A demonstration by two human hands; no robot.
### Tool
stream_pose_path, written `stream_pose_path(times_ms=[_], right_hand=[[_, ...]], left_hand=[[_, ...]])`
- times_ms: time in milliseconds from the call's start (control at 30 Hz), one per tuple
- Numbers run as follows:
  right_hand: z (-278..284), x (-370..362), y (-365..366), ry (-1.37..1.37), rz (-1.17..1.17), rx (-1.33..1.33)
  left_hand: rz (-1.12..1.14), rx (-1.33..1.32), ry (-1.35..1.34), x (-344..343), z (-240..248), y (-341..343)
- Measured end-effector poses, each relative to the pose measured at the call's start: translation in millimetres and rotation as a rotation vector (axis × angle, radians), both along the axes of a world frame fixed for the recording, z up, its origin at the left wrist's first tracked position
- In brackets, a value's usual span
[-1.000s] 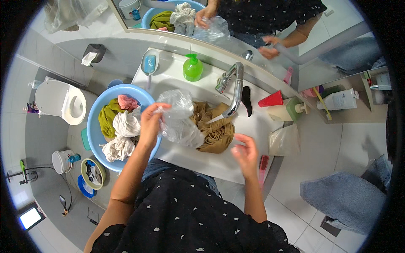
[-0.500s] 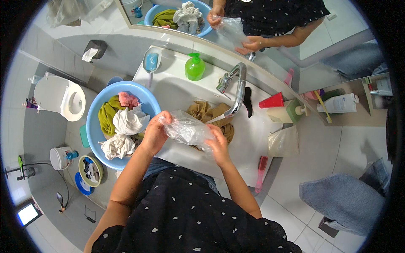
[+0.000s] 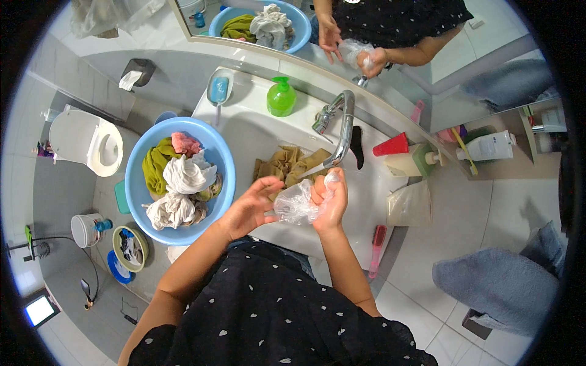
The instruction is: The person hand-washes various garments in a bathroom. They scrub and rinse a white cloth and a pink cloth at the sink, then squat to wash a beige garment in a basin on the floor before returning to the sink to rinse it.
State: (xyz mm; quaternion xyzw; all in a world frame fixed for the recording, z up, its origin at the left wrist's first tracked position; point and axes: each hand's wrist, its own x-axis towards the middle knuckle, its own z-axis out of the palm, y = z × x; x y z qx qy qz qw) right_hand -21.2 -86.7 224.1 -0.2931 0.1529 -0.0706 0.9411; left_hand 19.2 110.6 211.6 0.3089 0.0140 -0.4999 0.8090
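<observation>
My right hand (image 3: 330, 198) is closed round a crumpled clear plastic bag (image 3: 295, 203), part of which sticks out above the fist. Just left of the bag, my left hand (image 3: 251, 207) has its fingers apart and holds nothing; whether its fingertips brush the plastic I cannot tell. Both hands are over the near part of a white sink (image 3: 244, 131). Beyond them, a wet brown cloth (image 3: 278, 165) lies bunched in the basin. Water runs onto the cloth from the chrome faucet (image 3: 349, 131).
A blue basin (image 3: 227, 183) of clothes stands to the left. Around the sink are a green soap bottle (image 3: 281, 99), a soap dish (image 3: 210, 82), a red cup (image 3: 391, 145), a pump bottle (image 3: 412, 161) and a pink brush (image 3: 377, 250). A mirror (image 3: 403, 85) rises behind.
The bag, stretched between both hands before, is now bunched in my right hand. My left hand has let go of it and moved right and nearer to me.
</observation>
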Motion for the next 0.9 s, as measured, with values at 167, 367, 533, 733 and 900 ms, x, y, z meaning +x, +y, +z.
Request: stream_pose_path(times_ms=[167, 367, 533, 733, 900], right_hand=[[-4, -5, 26, -0.047, -0.153, -0.968], [-9, -14, 69, -0.344, -0.093, -1.372], [-12, -22, 69, -0.239, -0.079, -1.239], [-21, -15, 51, -0.025, -0.019, -1.181], [-34, -12, 59, 0.075, 0.219, -0.091]], left_hand=[[-0.034, 0.165, 0.252, -7, 35, -18], [0.195, 0.049, 0.328, -4, -13, -43], [0.465, 0.178, 0.247, -7, -29, -44], [0.401, 0.459, -0.666, -7, -16, -46], [0.056, 0.837, -1.113, -1, 2, -37]])
